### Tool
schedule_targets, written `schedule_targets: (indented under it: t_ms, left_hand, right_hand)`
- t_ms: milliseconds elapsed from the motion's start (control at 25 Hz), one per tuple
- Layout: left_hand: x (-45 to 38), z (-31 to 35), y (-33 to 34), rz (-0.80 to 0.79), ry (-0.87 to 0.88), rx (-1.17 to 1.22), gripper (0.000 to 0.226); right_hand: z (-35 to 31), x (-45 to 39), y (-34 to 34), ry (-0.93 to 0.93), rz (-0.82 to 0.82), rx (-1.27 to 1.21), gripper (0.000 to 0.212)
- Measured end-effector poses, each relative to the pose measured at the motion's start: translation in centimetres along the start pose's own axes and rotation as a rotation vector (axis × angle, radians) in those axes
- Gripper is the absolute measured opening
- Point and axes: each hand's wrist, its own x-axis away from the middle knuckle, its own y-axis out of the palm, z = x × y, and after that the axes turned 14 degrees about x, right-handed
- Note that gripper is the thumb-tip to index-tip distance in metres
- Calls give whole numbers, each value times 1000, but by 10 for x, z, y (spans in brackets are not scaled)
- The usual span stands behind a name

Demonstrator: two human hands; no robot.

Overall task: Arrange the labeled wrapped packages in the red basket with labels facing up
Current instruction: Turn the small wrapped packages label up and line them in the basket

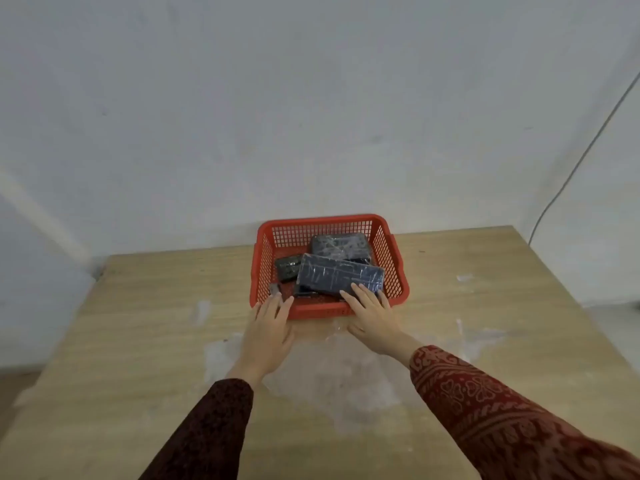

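Several film-wrapped packages (341, 278) in the red basket (394, 258) look stiff and slippery; pinch their edges. Your left hand (268, 337) and right hand (372, 317) lie flat, open, holding nothing.

Both hands reached to the near rim of the red plastic mesh basket (389, 258) on the pale wooden table (138, 341). The left hand (268, 336) lay flat, fingers spread. Beyond the right hand (372, 311), its fingertips touched a long dark film-wrapped package (341, 277); farther off lay two smaller dark packages (339, 245).
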Motion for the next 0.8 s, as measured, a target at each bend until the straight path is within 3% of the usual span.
schedule_targets:
  t_ms: [200,320,560,640,800]
  left_hand:
    - [15,-4,14,23,-3,31,56]
    - [-2,-9,9,82,35,65,49]
    - [-76,-31,-19,322,-209,294,48]
    - [-126,-70,6,299,-371,431,52]
    - [-123,-59,4,356,-371,582,55]
  right_hand:
    - [0,-7,6,9,169,84,41]
    - [-3,-21,-7,30,206,52,35]
    - [-13,-13,-18,99,230,69,37]
    - [-11,-51,5,143,175,6,32]
    - [-16,-39,-26,156,192,-238,22]
